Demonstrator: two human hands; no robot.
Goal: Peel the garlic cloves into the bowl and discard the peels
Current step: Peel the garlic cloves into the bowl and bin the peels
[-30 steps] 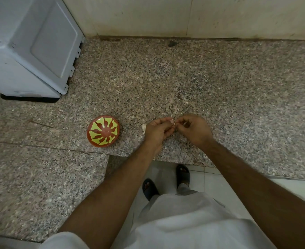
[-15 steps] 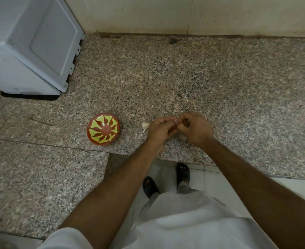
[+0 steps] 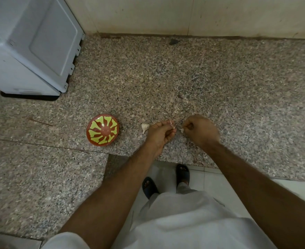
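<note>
Speckled granite surface (image 3: 184, 78), tiled wall at 12 o'clock. Left hand (image 3: 159, 134) curled, pinching a garlic clove (image 3: 172, 125) at its fingertips; right hand (image 3: 200, 131) clenched on a scrap of peel (image 3: 181, 130); the two hands just apart. Loose garlic piece (image 3: 145, 127) on the surface at 9 o'clock of the left hand. Red-and-yellow bowl (image 3: 102, 130) further out at 9 o'clock. White appliance (image 3: 31, 47) at 10 o'clock. Sandalled feet (image 3: 183, 174) below the surface edge.
</note>
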